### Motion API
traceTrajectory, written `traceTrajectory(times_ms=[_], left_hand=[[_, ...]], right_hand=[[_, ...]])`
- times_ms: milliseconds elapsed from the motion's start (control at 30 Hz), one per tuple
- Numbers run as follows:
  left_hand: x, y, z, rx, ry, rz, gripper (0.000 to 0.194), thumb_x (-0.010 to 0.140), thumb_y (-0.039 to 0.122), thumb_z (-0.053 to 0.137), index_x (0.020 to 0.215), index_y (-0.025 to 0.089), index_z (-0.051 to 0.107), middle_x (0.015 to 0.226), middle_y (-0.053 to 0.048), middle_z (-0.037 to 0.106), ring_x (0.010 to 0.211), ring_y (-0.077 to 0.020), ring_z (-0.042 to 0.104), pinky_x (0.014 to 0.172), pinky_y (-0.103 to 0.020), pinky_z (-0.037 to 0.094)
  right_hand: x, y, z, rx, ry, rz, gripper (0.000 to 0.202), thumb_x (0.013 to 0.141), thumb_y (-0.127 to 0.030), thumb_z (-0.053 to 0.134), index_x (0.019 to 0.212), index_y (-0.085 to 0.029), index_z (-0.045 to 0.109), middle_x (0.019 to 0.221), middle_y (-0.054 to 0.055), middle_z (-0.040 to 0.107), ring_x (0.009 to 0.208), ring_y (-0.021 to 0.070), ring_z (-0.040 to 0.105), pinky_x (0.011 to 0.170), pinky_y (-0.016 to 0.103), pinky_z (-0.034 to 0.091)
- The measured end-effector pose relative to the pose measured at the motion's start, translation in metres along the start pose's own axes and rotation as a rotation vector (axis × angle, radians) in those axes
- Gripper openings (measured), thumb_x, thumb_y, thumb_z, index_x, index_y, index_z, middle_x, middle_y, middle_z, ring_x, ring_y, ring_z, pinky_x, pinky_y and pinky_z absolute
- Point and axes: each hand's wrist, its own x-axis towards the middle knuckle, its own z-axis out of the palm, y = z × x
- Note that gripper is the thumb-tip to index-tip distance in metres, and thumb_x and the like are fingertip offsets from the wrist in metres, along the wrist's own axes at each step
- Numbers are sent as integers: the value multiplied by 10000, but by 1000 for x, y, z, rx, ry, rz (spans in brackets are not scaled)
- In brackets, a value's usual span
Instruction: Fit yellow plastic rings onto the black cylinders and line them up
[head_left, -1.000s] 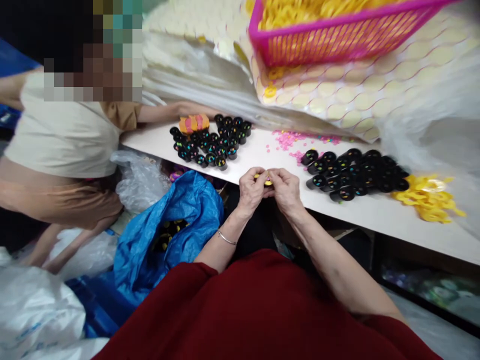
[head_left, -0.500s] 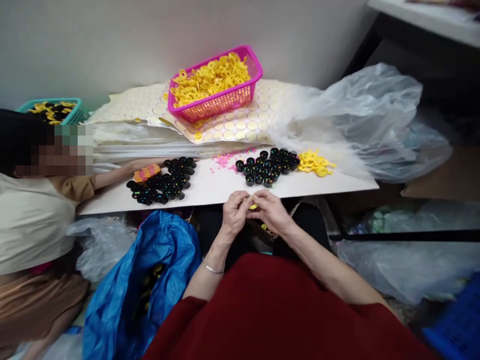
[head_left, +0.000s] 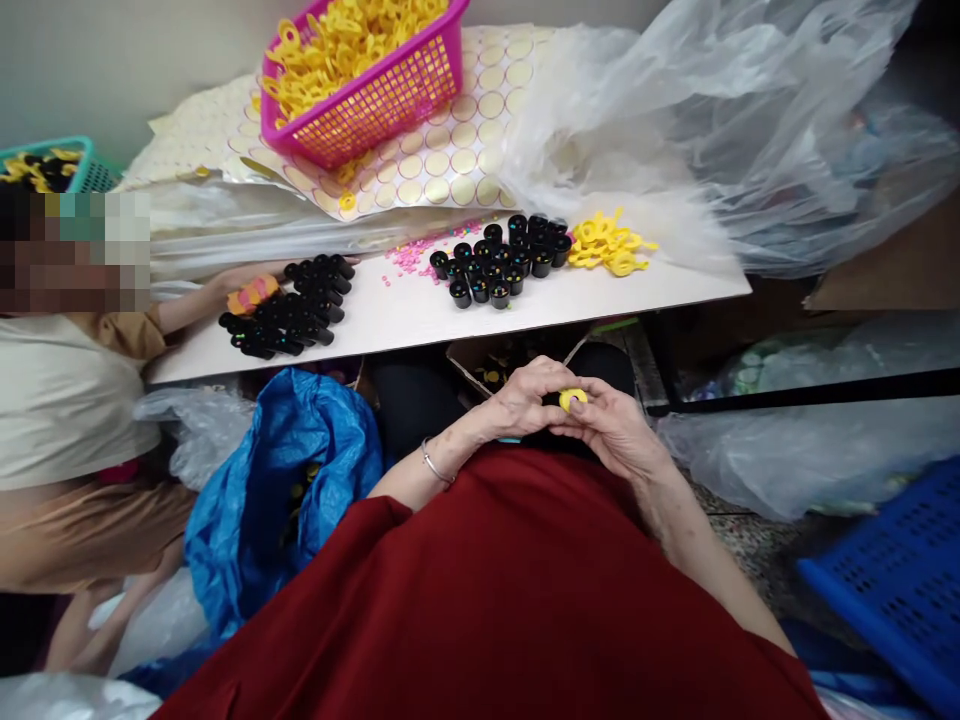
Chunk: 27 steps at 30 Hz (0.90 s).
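Note:
In front of my red top, a yellow ring-shaped plastic piece is pinched between my two hands. My right hand is closed on it, thumb against the ring. The fingers of my left hand are closed on the piece's other side. Whether a black cup sits beneath the ring is hidden by my fingers. Past my hands, a group of small black cups with coloured bits inside stands on the white board. A pile of yellow ring pieces lies at their right, with pink beads at their left.
A pink basket of yellow pieces sits on sticker sheets. At left, a co-worker's arm reaches beside more black cups. A blue sack stands below the board. Clear plastic bags and a blue crate occupy the right.
My hands have moved right and closer to my body, away from the board's edge, still holding the yellow piece. The camera view has tilted downward.

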Motion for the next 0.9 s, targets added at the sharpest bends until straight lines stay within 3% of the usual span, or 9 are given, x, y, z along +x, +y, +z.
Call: traceTrajectory(times_ms=[200, 400, 500, 600, 700, 800, 900], left_hand=[[3, 4, 12, 17, -106, 32, 426, 835, 529, 504, 911, 150, 683, 860, -95, 649, 833, -181, 532, 785, -351, 457], [10, 16, 11, 18, -242, -96, 484, 674, 455, 730, 1070, 187, 656, 953, -81, 639, 908, -197, 539, 831, -355, 465], [10, 17, 19, 5, -155, -179, 521, 611, 408, 787, 1073, 208, 652, 974, -68, 629, 915, -193, 537, 845, -354, 463], [7, 14, 34, -85, 16, -410, 714, 507, 388, 845, 1155, 216, 598, 1011, -53, 607, 869, -167, 538, 779, -323, 479], [6, 8, 48, -193, 121, -548, 634, 506, 349, 849, 1082, 189, 640, 989, -48, 614, 824, -143, 556, 761, -311, 488], [8, 2, 55, -244, 87, -486, 472, 500, 284, 854, 933, 173, 703, 969, -56, 642, 932, -180, 582, 872, -351, 480], [11, 0, 57, -253, 4, -445, 430, 508, 259, 851, 907, 168, 717, 964, -64, 654, 952, -196, 599, 897, -367, 485]], right_hand=[[2, -5, -22, -56, -77, 144, 449, 443, -196, 873, 816, -135, 631, 690, -11, 623, 575, 109, 615, 577, 253, 562], [0, -5, -29, -22, -52, 84, 401, 408, -169, 858, 757, -139, 664, 608, -41, 587, 502, 64, 527, 457, 190, 464], [1, -3, -27, 7, 13, -34, 384, 387, -147, 848, 727, -155, 670, 701, -13, 638, 576, 85, 555, 491, 201, 475], [3, 3, -28, 96, 88, -98, 402, 398, -151, 843, 764, -169, 678, 728, -15, 640, 604, 84, 556, 515, 195, 481], [4, 12, -34, 235, 131, -57, 389, 421, -187, 851, 760, -174, 661, 641, -45, 582, 541, 60, 516, 488, 179, 468], [-1, 20, -44, 320, 125, -32, 388, 453, -192, 847, 784, -192, 645, 659, -55, 571, 560, 63, 529, 537, 199, 509], [-10, 23, -52, 345, 88, -16, 374, 486, -168, 831, 803, -201, 635, 656, -65, 559, 577, 65, 541, 598, 225, 540]])
